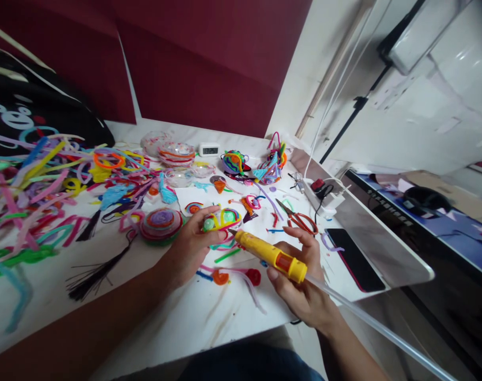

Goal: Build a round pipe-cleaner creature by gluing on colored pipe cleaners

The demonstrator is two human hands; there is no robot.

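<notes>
Closed round a small colourful pipe-cleaner craft piece [224, 218], my left hand [193, 236] keeps it above the middle of the table. Yellow, green and red parts show on this piece. My right hand [300, 280] grips a yellow hot glue gun [268, 254], a long clear glue stick [375, 320] running out of its back end. The gun's nozzle points left, close beside the craft piece; whether they touch I cannot tell. A coiled pipe-cleaner disc, purple in the centre with pink around it [160, 222], lies left of my left hand.
Loose pipe cleaners [34, 196] heap over the table's left side, near black tassels [101, 270]. Orange-handled scissors [302, 221] and a phone [355, 259] lie to the right. Behind stand a small digital clock [209, 150], a finished-looking colourful ball [233, 161] and a power strip [320, 198].
</notes>
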